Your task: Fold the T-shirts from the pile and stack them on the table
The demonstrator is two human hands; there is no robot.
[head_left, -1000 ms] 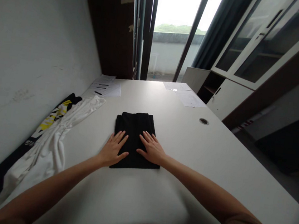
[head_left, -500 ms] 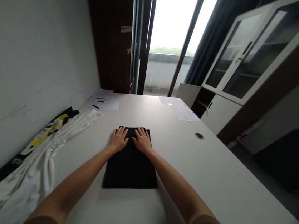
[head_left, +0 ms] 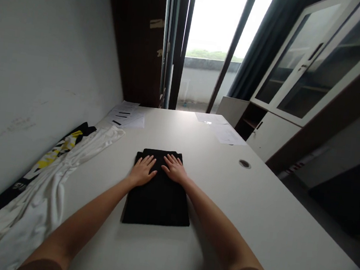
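Observation:
A folded black garment (head_left: 159,206) lies as a flat rectangle on the white table (head_left: 220,178); its exact kind cannot be made out. My left hand (head_left: 142,172) rests on its upper left part, palm down with the fingers stretched out. On the upper right part lies my right hand (head_left: 175,169), also flat with spread fingers. Neither hand grips the cloth. Between the hands a strip of the black fabric shows, and its far edge has a small step at each corner.
Along the wall on the left lie a crumpled white garment (head_left: 53,185) and a black, yellow and white one (head_left: 56,153). Papers sit at the far left (head_left: 126,118) and far right (head_left: 227,133). A cable hole (head_left: 244,164) is set in the table's right side.
My left hand has slid slightly nearer to me on the black garment. The right hand stays flat, shifted a little. The camera view has tilted slightly.

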